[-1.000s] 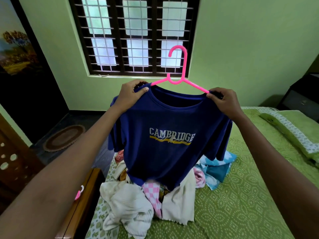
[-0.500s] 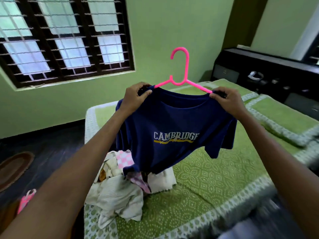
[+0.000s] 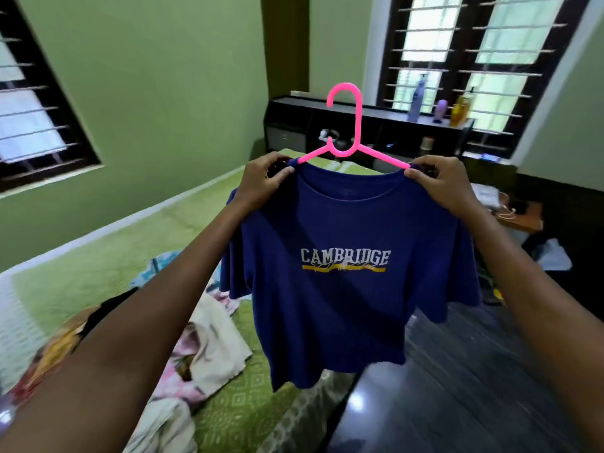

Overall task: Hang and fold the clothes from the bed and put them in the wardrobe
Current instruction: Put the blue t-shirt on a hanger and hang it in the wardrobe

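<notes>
A navy blue T-shirt (image 3: 343, 305) printed "CAMBRIDGE" hangs on a pink plastic hanger (image 3: 351, 138), held up in the air in front of me. My left hand (image 3: 264, 181) pinches the shirt's left shoulder over the hanger arm. My right hand (image 3: 447, 184) pinches the right shoulder the same way. The hanger's hook points up, free. Below and to the left, a pile of loose clothes (image 3: 202, 348) lies on the green bed (image 3: 108, 256). No wardrobe is in view.
A dark headboard shelf (image 3: 385, 122) with bottles stands behind the shirt under a barred window (image 3: 464, 60). Dark floor (image 3: 457, 387) lies to the right of the bed. A small table with clutter (image 3: 519, 214) sits at the right wall.
My view has swung to the right: the left window slid out and the headboard and second window came in. Both hands keep their hold; the shirt now hangs over the bed's edge and floor.
</notes>
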A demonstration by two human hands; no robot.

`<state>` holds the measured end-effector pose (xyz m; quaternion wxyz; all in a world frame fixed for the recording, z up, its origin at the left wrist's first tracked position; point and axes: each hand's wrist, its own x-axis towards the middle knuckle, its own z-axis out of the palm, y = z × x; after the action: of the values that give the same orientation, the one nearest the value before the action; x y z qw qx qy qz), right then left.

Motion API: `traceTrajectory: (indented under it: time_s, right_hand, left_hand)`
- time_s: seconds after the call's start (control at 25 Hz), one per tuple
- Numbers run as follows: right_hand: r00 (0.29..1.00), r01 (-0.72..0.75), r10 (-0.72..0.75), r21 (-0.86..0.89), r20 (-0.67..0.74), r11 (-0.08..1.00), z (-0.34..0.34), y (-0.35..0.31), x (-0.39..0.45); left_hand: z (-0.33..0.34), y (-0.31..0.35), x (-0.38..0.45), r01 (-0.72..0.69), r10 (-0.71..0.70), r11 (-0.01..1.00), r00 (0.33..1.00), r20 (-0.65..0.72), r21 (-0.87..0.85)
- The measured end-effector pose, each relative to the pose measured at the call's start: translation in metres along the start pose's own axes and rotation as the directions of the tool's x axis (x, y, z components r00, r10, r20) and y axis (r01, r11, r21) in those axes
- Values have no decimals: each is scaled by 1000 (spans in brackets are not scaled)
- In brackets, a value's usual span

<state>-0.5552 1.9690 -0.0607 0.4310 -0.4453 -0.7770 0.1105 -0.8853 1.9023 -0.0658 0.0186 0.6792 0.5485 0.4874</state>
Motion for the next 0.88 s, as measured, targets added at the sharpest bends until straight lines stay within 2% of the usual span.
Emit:
traceTrajectory:
  time_s: [0.2, 0.56, 0.88]
  right_hand:
    - [984, -143, 136, -60, -112, 988, -83, 83, -22]
    - [926, -331, 292, -141, -240, 933, -188, 197, -35]
    - [788, -525, 460, -56, -410, 849, -243, 288, -57]
  left_hand:
    - [114, 45, 50, -101, 119, 985, 985, 122, -143]
    - [293, 112, 127, -146, 241, 932, 933, 268, -331]
    - [441, 165, 170, -178, 351, 882, 866, 358, -436]
